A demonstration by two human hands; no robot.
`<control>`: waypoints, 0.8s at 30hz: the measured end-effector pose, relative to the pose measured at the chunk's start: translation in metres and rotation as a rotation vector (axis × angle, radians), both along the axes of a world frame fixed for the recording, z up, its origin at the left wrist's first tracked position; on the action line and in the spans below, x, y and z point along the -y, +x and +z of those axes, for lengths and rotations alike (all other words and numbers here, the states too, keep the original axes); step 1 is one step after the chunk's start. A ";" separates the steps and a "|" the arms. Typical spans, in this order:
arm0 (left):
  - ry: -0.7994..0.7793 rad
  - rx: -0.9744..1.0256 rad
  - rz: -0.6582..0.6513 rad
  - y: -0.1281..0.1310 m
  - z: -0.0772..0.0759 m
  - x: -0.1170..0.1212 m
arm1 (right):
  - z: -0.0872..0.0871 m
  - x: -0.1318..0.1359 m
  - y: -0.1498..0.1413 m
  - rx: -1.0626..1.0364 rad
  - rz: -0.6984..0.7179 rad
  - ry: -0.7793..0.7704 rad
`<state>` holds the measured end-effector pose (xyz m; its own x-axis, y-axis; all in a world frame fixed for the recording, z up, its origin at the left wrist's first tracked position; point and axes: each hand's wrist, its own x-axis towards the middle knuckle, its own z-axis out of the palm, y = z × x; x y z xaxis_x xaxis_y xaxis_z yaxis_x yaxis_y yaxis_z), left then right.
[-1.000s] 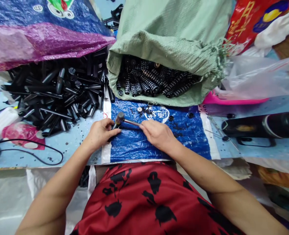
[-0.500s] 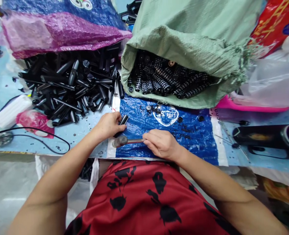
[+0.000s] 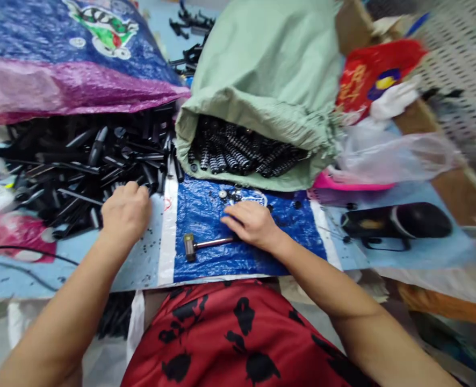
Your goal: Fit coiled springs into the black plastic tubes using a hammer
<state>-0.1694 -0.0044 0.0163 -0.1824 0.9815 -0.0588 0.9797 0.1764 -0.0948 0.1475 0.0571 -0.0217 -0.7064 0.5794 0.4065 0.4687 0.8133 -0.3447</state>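
My left hand (image 3: 127, 210) is at the near right side of a heap of black tubes (image 3: 87, 161). Its fingers curl down together, and their tips and anything in them are hidden. Over the blue woven sheet (image 3: 206, 263), my right hand (image 3: 252, 223) stretches its fingers left beside small round black parts (image 3: 223, 194). A small hammer (image 3: 211, 243) lies on the sheet, its head to the left. The end of its handle passes under my right hand, which does not appear to wrap round it.
A green sack (image 3: 262, 102) lies open towards me, with studded black tubes (image 3: 238, 153) inside. Behind the heap is a blue and pink bag (image 3: 80, 86). To the right are a pink tray (image 3: 351, 183), clear plastic, and a black bottle (image 3: 395, 220). Cables cross the left side.
My left hand has gone left to the heap, and the black tube it held no longer shows. My right hand has moved off the hammer grip towards the small parts. The view has shifted right.
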 end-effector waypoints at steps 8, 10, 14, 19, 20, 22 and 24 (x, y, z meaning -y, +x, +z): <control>-0.204 -0.018 0.076 -0.009 -0.002 -0.027 | 0.043 -0.091 -0.021 0.298 -0.609 -0.049; -0.186 -0.022 0.073 -0.009 -0.004 -0.028 | 0.040 -0.098 -0.026 0.322 -0.592 -0.093; -0.097 -0.022 0.019 -0.007 -0.006 -0.031 | 0.026 -0.108 -0.018 0.140 -0.573 -0.147; -0.005 0.155 0.065 -0.024 0.011 -0.024 | 0.010 -0.092 0.011 -0.298 -0.461 -0.348; 0.014 0.280 0.105 -0.031 0.015 -0.020 | 0.007 -0.083 0.015 -0.403 -0.424 -0.440; 0.047 0.588 0.219 -0.045 0.020 -0.009 | 0.002 -0.061 0.018 -0.581 -0.341 -0.669; 0.086 0.834 0.357 -0.052 0.024 0.002 | -0.003 -0.039 0.014 -0.711 -0.274 -0.921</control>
